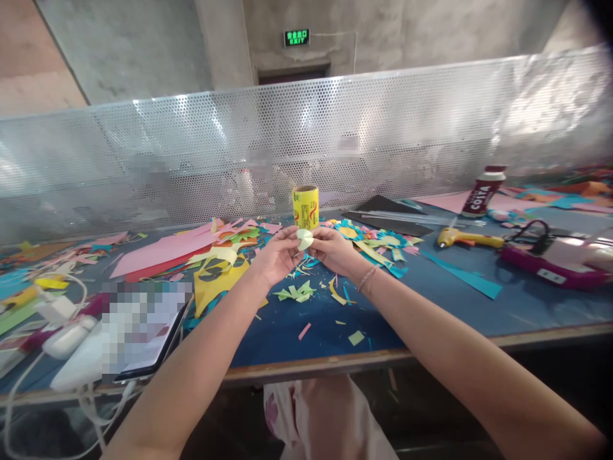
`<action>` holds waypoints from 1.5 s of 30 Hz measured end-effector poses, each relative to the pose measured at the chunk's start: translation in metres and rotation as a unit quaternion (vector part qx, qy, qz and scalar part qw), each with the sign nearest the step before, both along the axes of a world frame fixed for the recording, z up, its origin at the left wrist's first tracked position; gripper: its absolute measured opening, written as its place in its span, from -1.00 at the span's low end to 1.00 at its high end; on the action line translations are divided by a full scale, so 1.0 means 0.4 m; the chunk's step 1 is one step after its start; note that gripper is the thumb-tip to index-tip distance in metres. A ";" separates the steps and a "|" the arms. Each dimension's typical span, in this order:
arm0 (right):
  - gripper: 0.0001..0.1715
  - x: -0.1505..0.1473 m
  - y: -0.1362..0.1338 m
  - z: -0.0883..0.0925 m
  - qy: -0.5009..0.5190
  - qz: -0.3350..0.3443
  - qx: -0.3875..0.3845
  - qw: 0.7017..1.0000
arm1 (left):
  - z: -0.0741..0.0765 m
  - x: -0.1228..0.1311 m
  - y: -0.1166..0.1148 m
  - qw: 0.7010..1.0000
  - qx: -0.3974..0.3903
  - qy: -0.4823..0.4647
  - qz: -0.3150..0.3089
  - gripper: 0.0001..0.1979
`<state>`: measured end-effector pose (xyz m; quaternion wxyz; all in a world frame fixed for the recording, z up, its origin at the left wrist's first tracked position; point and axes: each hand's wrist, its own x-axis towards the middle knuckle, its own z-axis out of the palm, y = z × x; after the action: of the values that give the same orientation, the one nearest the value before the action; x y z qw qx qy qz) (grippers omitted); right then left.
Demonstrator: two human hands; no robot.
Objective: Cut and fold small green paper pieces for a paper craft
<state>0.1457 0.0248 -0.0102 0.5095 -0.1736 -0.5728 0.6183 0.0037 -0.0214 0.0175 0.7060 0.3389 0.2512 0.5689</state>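
Both hands meet over the middle of the blue table, pinching one small pale green paper piece [304,240] between them. My left hand [279,255] grips its left edge with thumb and fingers, and my right hand [334,250] has the right edge. The piece looks rounded, with a fold or notch at its centre. Just behind it stands an upright yellow cardboard roll [305,206]. Below the hands lies a loose pile of light green paper scraps [295,291]. Yellow paper with cut-out holes [218,284] rests left of my left hand.
A tablet [153,332] with white cables lies front left, beside pink sheets [165,250]. To the right are a yellow glue gun [472,239], a purple power strip [550,265] and a dark red bottle [483,191]. A perforated metal screen [306,140] borders the table's back.
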 end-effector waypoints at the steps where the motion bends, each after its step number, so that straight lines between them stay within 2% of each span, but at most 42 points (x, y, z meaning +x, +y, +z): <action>1: -0.84 0.000 0.000 0.000 -0.001 0.000 -0.001 1.000 | 0.000 0.000 -0.001 1.000 0.000 -0.002 -0.002 -0.69; 9: -0.85 -0.002 -0.004 0.001 -0.005 -0.002 -0.004 1.000 | -0.004 -0.001 -0.001 1.000 0.027 0.005 -0.006 -0.69; 17: -0.84 -0.005 0.002 -0.004 0.017 -0.009 0.012 1.000 | -0.004 0.015 -0.002 0.985 0.101 0.080 0.111 -0.77; 22: -0.84 -0.009 -0.005 0.001 0.039 -0.029 0.017 0.999 | -0.009 0.024 -0.003 0.953 0.194 0.139 0.189 -0.81; 28: -0.80 -0.013 -0.019 0.015 0.057 -0.054 0.016 0.997 | -0.022 0.018 0.003 0.916 0.296 0.170 0.209 -0.89; 35: -0.78 -0.015 -0.036 0.024 0.102 -0.050 -0.003 0.994 | -0.022 0.032 -0.016 0.840 0.392 0.241 0.287 -0.86; 38: -0.78 -0.023 -0.051 0.028 0.130 -0.021 -0.028 0.991 | -0.020 0.044 -0.034 0.842 0.373 0.230 0.314 -0.86; 42: -0.79 -0.034 -0.076 0.035 0.161 0.018 -0.077 0.984 | -0.017 0.057 -0.054 0.877 0.344 0.163 0.293 -0.89; 45: -0.76 -0.040 -0.091 0.040 0.180 0.038 -0.106 0.977 | -0.011 0.059 -0.068 0.861 0.370 0.184 0.295 -0.80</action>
<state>0.1296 -0.0116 0.0058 0.5591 -0.0905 -0.4093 0.7153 0.0273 -0.0487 0.0132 0.2686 0.5839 0.2356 0.7290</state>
